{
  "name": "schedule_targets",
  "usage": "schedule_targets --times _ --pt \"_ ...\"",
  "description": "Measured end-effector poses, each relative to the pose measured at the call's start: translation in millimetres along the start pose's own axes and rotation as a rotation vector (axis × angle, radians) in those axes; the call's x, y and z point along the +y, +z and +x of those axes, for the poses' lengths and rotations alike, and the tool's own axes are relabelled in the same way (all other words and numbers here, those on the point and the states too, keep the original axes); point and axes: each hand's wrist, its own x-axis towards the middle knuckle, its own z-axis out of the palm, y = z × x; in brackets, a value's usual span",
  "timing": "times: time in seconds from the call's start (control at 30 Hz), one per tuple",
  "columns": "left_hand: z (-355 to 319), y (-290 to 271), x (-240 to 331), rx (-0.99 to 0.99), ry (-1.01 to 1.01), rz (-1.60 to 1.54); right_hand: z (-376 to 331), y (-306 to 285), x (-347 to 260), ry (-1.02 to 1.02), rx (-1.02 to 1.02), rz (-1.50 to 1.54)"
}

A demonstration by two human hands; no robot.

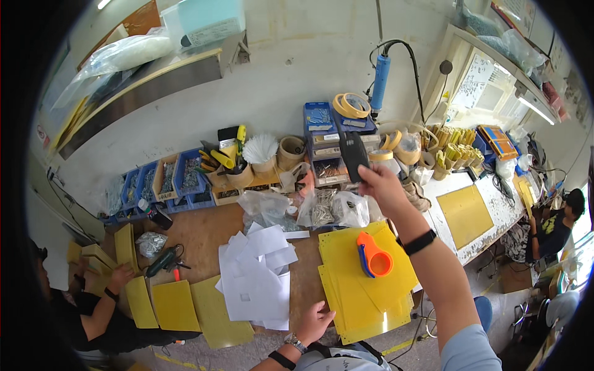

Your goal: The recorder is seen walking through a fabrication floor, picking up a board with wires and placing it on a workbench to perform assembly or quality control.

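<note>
My right hand (378,185) is raised in front of me, its fingers wrapped round the lower end of a black walkie-talkie (353,153) with a stubby antenna pointing up. Low at the near table edge, my left hand (314,323) lies with fingers loosely apart at the left border of a stack of yellow sheets (346,297); nothing shows in it. On top of that stack sits an orange and blue tape dispenser (375,256). Left of the stack, loose white papers (257,290) overlap in a pile.
Blue parts bins (189,173), clear plastic bags (266,207) and a blue drawer unit (325,136) line the wall. A blue electric screwdriver (380,80) hangs above. At left, a co-worker's hands (117,278) are near yellow boards (176,306). Another person (554,226) sits far right.
</note>
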Motion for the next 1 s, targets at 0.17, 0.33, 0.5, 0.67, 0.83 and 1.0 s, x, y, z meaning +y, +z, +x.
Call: schedule_targets --times 0.17,0.33,0.5,0.67,0.83,1.0 --pt "-12 -11 -26 -0.001 -0.039 -0.009 79 47 -29 -0.120 0.077 0.001" --pt "-28 -27 -29 -0.007 -0.101 -0.064 136 83 -34 -0.157 0.159 0.048" --pt "-32 -40 -35 0.024 -0.151 0.024 162 97 -22 -0.192 0.231 -0.018" --pt "-26 -48 -39 0.052 -0.145 -0.015 160 111 -12 -0.223 0.193 0.225" --pt "-21 -55 -38 0.049 -0.127 -0.017 148 139 -31 -0.126 0.430 0.155" --pt "-23 -55 -37 0.064 -0.114 -0.033 151 137 -29 -0.204 0.566 -0.306"
